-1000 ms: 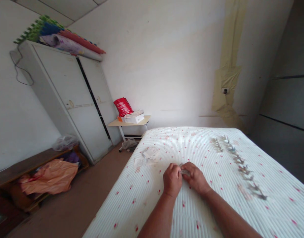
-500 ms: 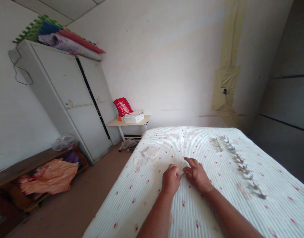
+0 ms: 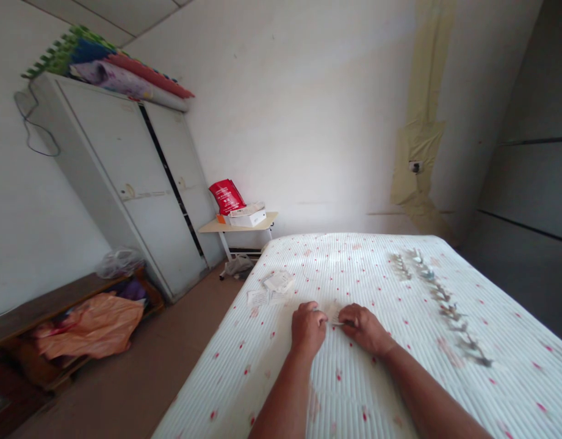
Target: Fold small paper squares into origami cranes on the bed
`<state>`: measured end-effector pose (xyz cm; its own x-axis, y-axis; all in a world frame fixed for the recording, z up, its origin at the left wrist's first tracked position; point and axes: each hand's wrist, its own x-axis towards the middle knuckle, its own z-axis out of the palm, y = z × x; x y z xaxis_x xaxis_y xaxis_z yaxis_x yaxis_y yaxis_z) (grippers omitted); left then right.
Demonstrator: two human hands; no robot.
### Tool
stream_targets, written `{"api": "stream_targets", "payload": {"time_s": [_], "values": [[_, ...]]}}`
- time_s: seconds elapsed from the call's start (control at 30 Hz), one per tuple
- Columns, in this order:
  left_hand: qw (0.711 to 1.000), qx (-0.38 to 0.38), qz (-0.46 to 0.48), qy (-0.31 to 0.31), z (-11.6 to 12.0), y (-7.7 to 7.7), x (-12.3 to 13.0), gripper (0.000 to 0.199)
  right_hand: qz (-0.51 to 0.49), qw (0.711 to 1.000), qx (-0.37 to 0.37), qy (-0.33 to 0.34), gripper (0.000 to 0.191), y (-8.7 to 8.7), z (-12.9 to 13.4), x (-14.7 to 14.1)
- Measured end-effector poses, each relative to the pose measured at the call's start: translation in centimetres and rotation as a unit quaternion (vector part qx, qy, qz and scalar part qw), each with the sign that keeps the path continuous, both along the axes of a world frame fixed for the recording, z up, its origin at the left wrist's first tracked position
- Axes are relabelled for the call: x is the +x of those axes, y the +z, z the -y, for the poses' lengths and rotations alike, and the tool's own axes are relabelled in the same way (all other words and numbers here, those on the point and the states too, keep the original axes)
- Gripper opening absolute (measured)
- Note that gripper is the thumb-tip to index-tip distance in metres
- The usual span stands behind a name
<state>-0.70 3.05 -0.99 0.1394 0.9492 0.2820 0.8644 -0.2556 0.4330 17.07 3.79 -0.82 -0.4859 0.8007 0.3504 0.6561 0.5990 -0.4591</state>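
Over the white ribbed bed cover [image 3: 345,378] with small red marks, my left hand [image 3: 309,328] is closed with curled fingers on the left end of a small printed paper [image 3: 333,316]. The right end of that paper is pinched by my right hand [image 3: 360,328]. Its near edge shows as a thin pale line between the hands, and the fingers cover its ends. Several printed paper pieces [image 3: 278,281] lie loosely beyond my left hand. To the right, a long row of small folded-looking objects [image 3: 450,312] runs diagonally; their details are blurred.
A small table [image 3: 244,227] beyond the bed bears a red bag [image 3: 227,196] and a white box [image 3: 248,218]. Grey cabinets [image 3: 152,207] with rolled mats on top stand at the left. An orange plastic bag [image 3: 91,326] hangs from a low wooden bench.
My left hand has shifted slightly left. My right hand's raised index finger has curled down, and the paper between the hands now shows a thin near edge.
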Motion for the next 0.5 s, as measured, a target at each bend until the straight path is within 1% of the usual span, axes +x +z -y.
{"api": "stream_targets", "payload": {"time_s": [0.1, 0.2, 0.37, 0.5], "values": [[1.000, -0.010, -0.014, 0.006, 0.4, 0.6, 0.0, 0.014, -0.049, 0.999, -0.022, 0.000, 0.014, -0.5, -0.6, 0.5], [0.999, -0.009, -0.027, 0.016, 0.6, 0.8, 0.2, 0.015, -0.064, 0.997, -0.041, -0.031, 0.020, -0.7, -1.0, 0.7], [0.998, 0.005, -0.039, 0.038, 0.4, 0.8, 0.7, 0.015, 0.004, 0.991, -0.016, -0.136, 0.023, -0.8, -1.3, 0.0], [0.997, 0.000, -0.046, 0.058, 0.3, 0.8, 0.9, 0.013, 0.052, 0.981, -0.013, -0.184, 0.023, -0.7, -1.5, -0.7]]}}
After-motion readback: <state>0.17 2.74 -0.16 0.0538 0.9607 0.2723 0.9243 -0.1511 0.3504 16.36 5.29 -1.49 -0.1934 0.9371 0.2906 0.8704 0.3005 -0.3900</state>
